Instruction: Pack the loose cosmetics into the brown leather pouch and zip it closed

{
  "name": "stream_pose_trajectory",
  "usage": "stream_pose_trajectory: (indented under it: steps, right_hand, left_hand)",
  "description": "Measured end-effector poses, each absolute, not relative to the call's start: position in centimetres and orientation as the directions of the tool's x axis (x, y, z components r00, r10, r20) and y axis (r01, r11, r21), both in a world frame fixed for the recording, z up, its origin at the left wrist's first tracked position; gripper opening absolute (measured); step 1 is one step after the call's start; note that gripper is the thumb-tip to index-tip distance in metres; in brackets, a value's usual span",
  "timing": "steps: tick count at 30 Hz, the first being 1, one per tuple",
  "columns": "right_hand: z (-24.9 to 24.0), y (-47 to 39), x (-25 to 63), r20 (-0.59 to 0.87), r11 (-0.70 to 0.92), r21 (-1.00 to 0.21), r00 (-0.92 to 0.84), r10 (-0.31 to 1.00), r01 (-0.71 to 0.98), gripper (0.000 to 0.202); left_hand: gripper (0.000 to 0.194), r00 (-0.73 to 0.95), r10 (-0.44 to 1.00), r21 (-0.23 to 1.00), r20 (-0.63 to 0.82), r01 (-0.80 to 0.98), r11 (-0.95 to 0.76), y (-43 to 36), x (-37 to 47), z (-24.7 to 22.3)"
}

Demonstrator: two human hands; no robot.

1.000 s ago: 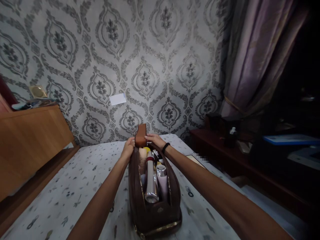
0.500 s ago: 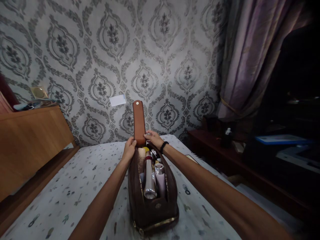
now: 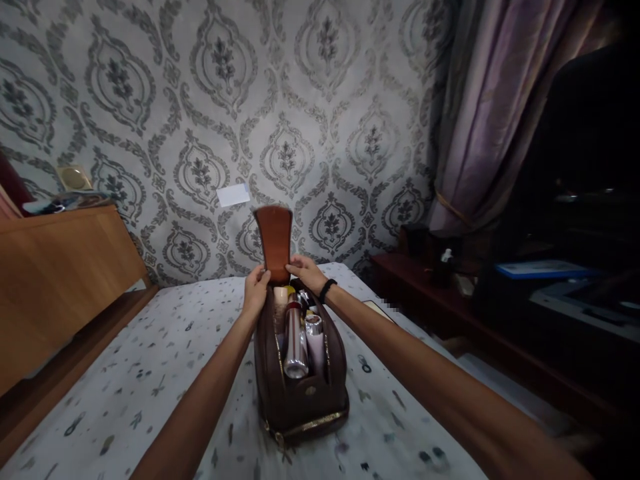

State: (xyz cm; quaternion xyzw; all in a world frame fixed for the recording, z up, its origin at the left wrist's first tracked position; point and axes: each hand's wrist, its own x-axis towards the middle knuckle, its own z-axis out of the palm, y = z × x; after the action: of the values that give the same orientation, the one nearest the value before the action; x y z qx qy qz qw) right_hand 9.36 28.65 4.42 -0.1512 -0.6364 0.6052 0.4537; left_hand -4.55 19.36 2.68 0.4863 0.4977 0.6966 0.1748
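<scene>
A dark brown zippered bag (image 3: 305, 403) stands unzipped on the bed, with a silver tube (image 3: 296, 343), a pale pink bottle (image 3: 316, 347) and other bottles inside. Its tan flap (image 3: 276, 240) rises upright at the far end, curving at the top. My left hand (image 3: 257, 290) pinches the left side of the flap's base. On the other side, my right hand (image 3: 307, 273), with a black band at the wrist, grips the base's right edge between thumb and fingers.
Around the bag lies a patterned bedsheet (image 3: 200, 367). A wooden headboard (image 3: 65, 287) is at the left and a dark red ledge (image 3: 400, 287) at the right. Behind stands a patterned wall (image 3: 285, 87); a phone-like object (image 3: 379, 309) lies right of the bag.
The flap's top has bent and spread wider, where before it was narrow with its snap showing. Both hands keep their hold at its base. The view has shifted slightly.
</scene>
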Motion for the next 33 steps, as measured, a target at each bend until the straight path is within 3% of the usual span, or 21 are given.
stream_pose_trajectory:
  steps: [12, 26, 33]
  right_hand:
    - [4.8, 26.2, 11.3, 0.385, 0.231, -0.917, -0.579, 0.719, -0.324, 0.033]
    - [4.4, 23.7, 13.6, 0.422, 0.303, -0.905, -0.558, 0.714, -0.297, 0.029]
    - [3.5, 21.0, 15.5, 0.425, 0.313, -0.904, -0.537, 0.729, -0.291, 0.027]
  left_hand:
    - [0.015, -0.397, 0.755, 0.851, 0.522, 0.303, -0.429, 17.0, -3.0, 3.8]
    - [0.020, -0.348, 0.776, 0.842, 0.525, 0.342, -0.417, 14.1, -1.3, 4.4]
    - [0.031, -0.369, 0.795, 0.868, 0.481, 0.325, -0.374, 11.5, 0.2, 4.1]
